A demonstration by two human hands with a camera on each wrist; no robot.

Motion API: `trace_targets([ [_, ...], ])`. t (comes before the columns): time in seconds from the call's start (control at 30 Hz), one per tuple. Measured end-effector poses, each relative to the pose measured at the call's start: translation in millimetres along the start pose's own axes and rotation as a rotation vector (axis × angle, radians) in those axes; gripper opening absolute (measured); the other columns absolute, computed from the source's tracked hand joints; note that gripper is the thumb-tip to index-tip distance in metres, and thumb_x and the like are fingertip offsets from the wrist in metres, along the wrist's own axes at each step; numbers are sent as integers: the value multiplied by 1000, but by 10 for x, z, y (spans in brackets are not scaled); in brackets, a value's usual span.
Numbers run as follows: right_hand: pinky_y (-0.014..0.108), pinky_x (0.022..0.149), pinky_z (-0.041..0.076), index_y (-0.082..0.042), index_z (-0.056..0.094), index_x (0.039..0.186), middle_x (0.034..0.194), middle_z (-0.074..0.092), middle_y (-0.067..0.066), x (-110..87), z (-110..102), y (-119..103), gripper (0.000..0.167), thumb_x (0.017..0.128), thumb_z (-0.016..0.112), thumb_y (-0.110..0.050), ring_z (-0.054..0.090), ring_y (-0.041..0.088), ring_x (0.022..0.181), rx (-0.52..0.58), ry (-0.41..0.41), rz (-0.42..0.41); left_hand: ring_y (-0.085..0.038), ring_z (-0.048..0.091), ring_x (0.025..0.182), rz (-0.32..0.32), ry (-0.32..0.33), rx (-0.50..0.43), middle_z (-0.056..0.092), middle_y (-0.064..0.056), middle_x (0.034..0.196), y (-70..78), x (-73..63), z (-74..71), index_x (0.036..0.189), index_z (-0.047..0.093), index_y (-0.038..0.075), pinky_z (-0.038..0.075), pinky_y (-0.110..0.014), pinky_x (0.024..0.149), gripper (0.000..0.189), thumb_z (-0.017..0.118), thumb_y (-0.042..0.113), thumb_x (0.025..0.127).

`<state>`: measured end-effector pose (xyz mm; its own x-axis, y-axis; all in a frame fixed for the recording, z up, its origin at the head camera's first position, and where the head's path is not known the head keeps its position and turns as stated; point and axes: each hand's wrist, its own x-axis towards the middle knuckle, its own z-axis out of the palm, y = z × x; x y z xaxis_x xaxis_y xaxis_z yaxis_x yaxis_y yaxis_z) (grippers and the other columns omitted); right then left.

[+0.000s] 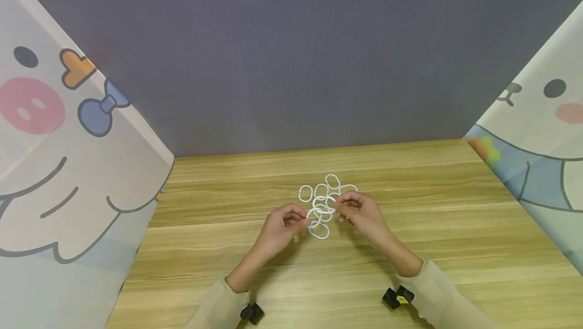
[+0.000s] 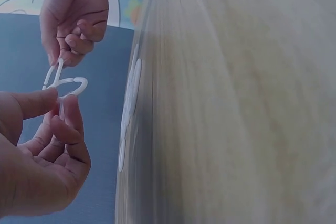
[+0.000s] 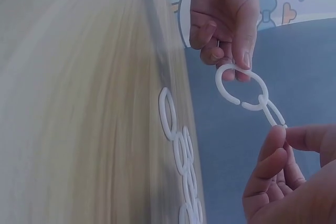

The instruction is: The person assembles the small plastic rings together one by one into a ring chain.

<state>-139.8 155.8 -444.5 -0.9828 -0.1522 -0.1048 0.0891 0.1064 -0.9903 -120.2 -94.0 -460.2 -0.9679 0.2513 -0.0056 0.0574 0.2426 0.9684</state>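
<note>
My left hand (image 1: 282,227) pinches a white plastic ring (image 3: 219,85) between thumb and fingertips. This ring has a small gap in its side, seen in the right wrist view. Another white ring (image 3: 267,113) is hooked through it, so the two are linked. My right hand (image 1: 364,213) pinches that second ring at its far end with thumb and index finger. Both hands hold the pair raised above the table. Beneath, several similar oval rings (image 3: 161,107) lie loosely bunched and overlapping on the wood.
The wooden table (image 1: 218,258) meets a dark grey panel (image 1: 291,66) at the back. Side panels (image 1: 136,177) with cartoon animals stand left and right. Small black devices (image 1: 398,297) sit at the wrists, near the light sleeves (image 1: 439,288).
</note>
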Motion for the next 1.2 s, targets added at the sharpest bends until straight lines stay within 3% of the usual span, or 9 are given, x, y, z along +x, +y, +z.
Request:
trace_targets([
  [0.2,22,57,48,11,68,114,91,71,12,-13,10,-2,19,103,75,-3,65,13,70,10,-14,-19,-18,70,88,-5,-14,-34,78,-15,103,-14,-1,20,116,71,-4,55,-22,74,17,78,4,103],
  [0.43,22,58,48,10,68,112,90,71,11,-34,29,-19,17,102,75,-3,65,14,71,-7,-39,-46,-32,75,97,-7,-24,-57,77,-14,107,10,-17,25,121,70,-5,59,-27,80,23,77,9,105],
  [0.63,23,61,53,9,70,110,91,71,10,-57,52,-46,16,101,77,-2,68,14,72,-32,-38,-58,-21,70,100,22,53,-49,75,-12,109,51,-37,8,119,74,-3,57,-24,87,20,76,11,106],
  [0.9,27,68,61,13,70,110,91,72,10,-57,96,-48,17,99,77,3,68,15,72,-37,-62,-78,-39,75,94,13,93,-107,75,-12,106,83,-34,7,120,75,-1,53,-21,67,17,75,10,107],
  [1.2,28,69,62,14,70,110,91,74,10,-63,115,-32,17,99,77,3,69,19,72,-45,-90,-87,-34,75,90,36,94,-96,75,-16,101,92,-38,6,119,73,-10,54,-22,70,19,74,4,106],
])
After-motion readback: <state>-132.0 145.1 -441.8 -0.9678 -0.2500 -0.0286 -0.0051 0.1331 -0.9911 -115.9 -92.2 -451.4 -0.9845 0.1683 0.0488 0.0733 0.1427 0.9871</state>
